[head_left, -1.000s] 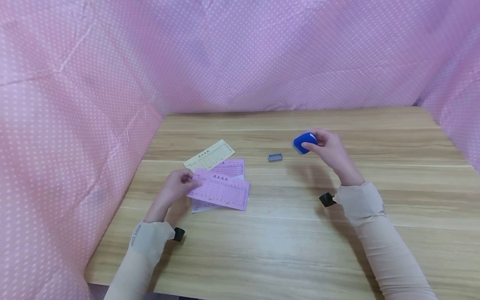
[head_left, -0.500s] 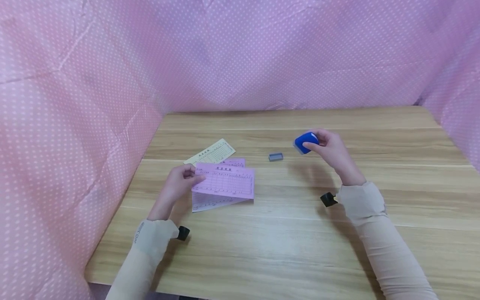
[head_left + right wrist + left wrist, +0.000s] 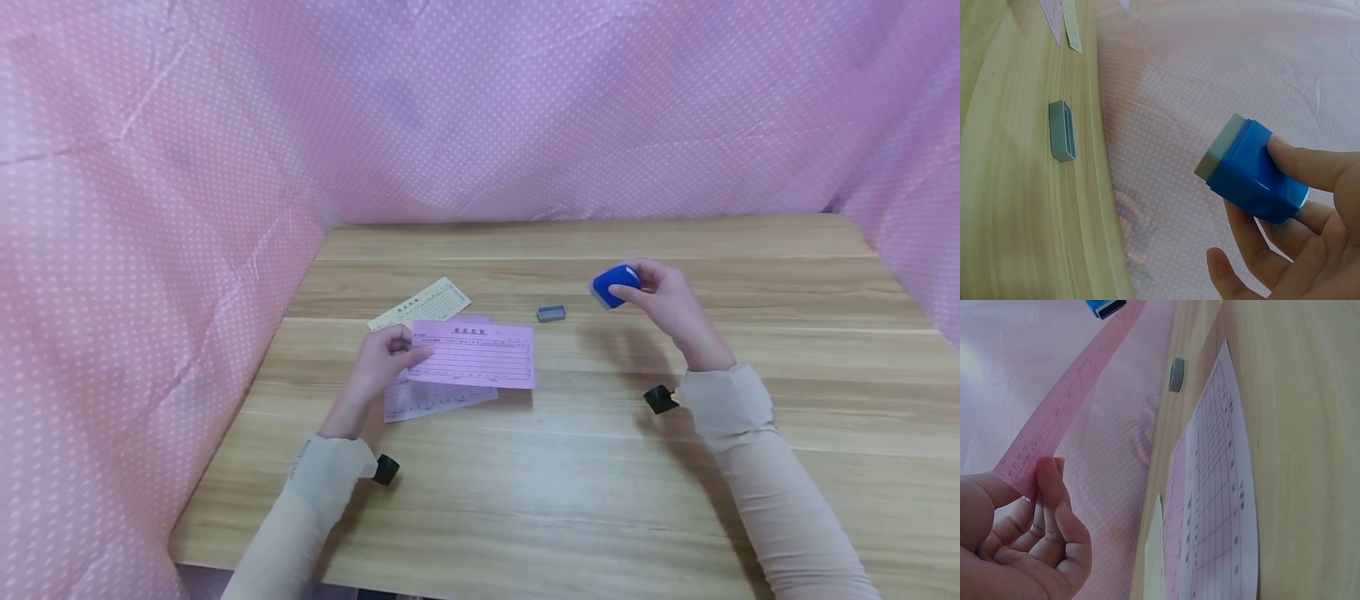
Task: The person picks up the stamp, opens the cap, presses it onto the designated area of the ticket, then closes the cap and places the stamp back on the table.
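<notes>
**Pink slip lifted in your left hand, blue stamp held up in your right**

At the far left of the wooden table [image 3: 525,500], your left hand [image 3: 382,362] pinches the left end of a pink slip [image 3: 474,354] between thumb and forefinger, the other fingers curled beneath. In the left wrist view the slip [image 3: 1079,387] shows edge-on, held off the table surface with its far end pointing toward the stamp. Under and just behind it lie more papers: another pink form [image 3: 431,398] flat on the wood, partly covered by the one you hold, and a cream form [image 3: 420,304] angled toward the back, its near end tucked behind the pink ones. The left wrist view shows these sheets [image 3: 1216,500] lying flat and overlapping.

Near the middle of the table, just right of the papers and apart from them, sits a small grey cap [image 3: 551,313], open side up. The right wrist view shows the cap [image 3: 1063,131] alone on the wood.

To the right, your right hand [image 3: 663,300] is raised above the table, gripping a blue stamp [image 3: 613,286] with thumb on one side and fingers wrapped behind. In the right wrist view the stamp [image 3: 1250,169] shows its grey face pointing away from your palm, toward the left.

A pink dotted cloth [image 3: 480,108] walls the table on three sides.
</notes>
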{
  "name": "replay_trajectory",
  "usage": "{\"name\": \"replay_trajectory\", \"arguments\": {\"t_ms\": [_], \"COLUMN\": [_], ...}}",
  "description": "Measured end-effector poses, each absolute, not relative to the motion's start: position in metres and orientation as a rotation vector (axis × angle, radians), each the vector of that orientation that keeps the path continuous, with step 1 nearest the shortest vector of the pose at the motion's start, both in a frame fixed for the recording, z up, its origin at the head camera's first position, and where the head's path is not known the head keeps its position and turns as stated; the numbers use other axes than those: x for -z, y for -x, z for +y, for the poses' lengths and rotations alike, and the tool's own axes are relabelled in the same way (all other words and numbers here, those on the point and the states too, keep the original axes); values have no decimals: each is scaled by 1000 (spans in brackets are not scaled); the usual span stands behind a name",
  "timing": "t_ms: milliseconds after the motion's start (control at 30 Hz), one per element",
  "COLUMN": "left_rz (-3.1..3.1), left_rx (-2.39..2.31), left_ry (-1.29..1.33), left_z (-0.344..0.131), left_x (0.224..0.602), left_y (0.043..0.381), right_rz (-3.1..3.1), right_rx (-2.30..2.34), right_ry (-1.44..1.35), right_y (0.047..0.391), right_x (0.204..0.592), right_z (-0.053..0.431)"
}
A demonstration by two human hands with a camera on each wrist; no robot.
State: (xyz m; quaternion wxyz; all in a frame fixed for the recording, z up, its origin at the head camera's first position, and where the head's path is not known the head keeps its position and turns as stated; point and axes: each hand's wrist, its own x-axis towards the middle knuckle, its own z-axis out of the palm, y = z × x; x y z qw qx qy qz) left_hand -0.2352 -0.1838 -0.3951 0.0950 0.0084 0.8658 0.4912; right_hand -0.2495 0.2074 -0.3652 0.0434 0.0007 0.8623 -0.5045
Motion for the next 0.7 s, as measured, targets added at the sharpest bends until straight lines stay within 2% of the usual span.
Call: {"name": "replay_trajectory", "arguments": {"t_ms": [333,700], "left_rz": [2463,2455], "left_rx": [-1555,-1549], "left_ry": [61,11], "left_z": [-164,-147], "left_x": [397,405], "left_y": [233,231], "right_rz": [2630,2672], "right_rx": [1549,1534], "right_ry": [8,25], "right_y": [248,245], "right_x": [364,363], "right_z": [211,215]}}
